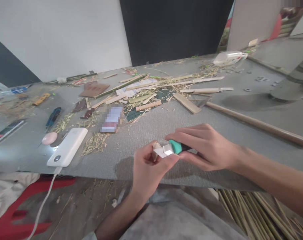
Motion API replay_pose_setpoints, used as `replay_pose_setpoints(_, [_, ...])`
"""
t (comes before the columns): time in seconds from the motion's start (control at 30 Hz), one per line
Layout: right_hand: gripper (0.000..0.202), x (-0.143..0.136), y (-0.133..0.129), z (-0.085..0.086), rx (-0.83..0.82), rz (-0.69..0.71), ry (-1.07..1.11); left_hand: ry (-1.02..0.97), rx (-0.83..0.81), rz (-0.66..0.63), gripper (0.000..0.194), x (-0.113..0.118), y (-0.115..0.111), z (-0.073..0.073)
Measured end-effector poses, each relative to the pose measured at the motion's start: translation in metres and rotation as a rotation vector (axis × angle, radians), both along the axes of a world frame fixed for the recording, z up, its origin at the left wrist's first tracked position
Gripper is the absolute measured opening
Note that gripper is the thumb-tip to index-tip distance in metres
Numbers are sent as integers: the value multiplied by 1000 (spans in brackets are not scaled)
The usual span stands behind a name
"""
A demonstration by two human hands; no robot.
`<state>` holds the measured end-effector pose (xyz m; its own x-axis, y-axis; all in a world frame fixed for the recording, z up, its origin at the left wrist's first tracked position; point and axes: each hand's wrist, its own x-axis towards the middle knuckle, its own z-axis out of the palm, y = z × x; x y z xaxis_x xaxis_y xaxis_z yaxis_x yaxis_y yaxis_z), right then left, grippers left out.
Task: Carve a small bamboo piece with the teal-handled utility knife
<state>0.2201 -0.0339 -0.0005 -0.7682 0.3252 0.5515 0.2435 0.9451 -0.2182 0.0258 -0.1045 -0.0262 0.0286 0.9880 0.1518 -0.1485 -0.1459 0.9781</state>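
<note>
My right hand [204, 146] is closed around a utility knife [176, 146] with a green and black handle. Its bright blade points left, toward my left hand [148, 166]. The fingers of that hand are curled round a small pale piece [156, 151], which looks like wood or bamboo; most of it is hidden by the fingers and the blade. My left thumb lies against the knife near the base of its blade. Both hands are held together above the table's front edge.
Bamboo strips [186, 102], shavings [95, 143] and a phone [111, 119] lie beyond my hands. To the left are a white power bank [67, 146] with a cable and a blue cutter [53, 116]. A long wooden stick [256, 123] crosses the right side.
</note>
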Motion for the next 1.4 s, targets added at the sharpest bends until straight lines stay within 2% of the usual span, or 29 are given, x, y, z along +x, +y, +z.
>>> replay_pose_setpoints(0.33, [45, -2, -3, -2, -66, 24, -1, -75, 55, -88, 59, 1, 0, 0])
replay_pose_setpoints(0.47, [46, -2, -3, -2, -31, 9, -2, -66, 63, -102, 56, 1, 0, 1])
replay_pose_setpoints(0.53, [45, -2, -3, -2, 22, -13, -3, -9, 59, -76, 56, 0, 0, 0])
replay_pose_setpoints(0.67, [38, -2, -4, 0, 71, -108, 7, 178, 106, 66, 60, -2, 0, -2])
replay_pose_setpoints(0.77, [35, 1, -2, 1, 41, -192, 50, 169, 70, 93, 60, -3, 0, -2])
replay_pose_setpoints(0.87, [35, 3, 1, 2, 11, -203, 80, 79, -19, 45, 57, -4, 1, -2])
replay_pose_setpoints(0.93, [35, 2, 2, 2, 1, -158, 72, 26, -47, 17, 55, -5, 1, -3])
replay_pose_setpoints(1.1, [36, -4, -1, -2, -7, -36, 30, -108, -19, -69, 56, -5, 2, -6])
replay_pose_setpoints(1.27, [38, -10, -7, -2, 9, -46, 33, -184, -15, -209, 55, -4, 4, -7])
replay_pose_setpoints(1.4, [39, -10, -8, -1, 41, -57, 36, -245, -39, -257, 53, -6, 4, -14])
